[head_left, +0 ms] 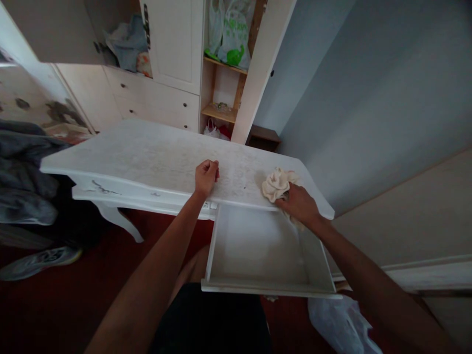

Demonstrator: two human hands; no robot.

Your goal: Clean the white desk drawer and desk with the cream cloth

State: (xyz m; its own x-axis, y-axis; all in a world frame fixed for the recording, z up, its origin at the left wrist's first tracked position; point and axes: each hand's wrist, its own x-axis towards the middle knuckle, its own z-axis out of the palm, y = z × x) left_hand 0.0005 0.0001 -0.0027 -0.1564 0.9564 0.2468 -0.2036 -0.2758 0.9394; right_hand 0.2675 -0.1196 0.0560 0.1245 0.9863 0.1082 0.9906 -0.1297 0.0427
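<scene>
My right hand point(301, 202) grips a crumpled cream cloth point(276, 184) at the right end of the white table point(158, 150), above the front edge. Part of the cloth hangs down over that edge beside the drawer. In a loose fist, my left hand point(207, 176) rests on the tabletop near its front edge, with nothing visible in it. Below the hands, a drawer point(258, 250) is pulled out toward me, its bottom bare. Greyish smudges and a small dark speck mark the tabletop.
Behind the table stands a white cabinet point(177, 44) with doors open and plastic bags point(236, 37) on a shelf. Dark clothing point(25, 172) is heaped at left above a shoe point(40, 262). A plastic bag point(339, 322) lies on the red floor at right, near the wall.
</scene>
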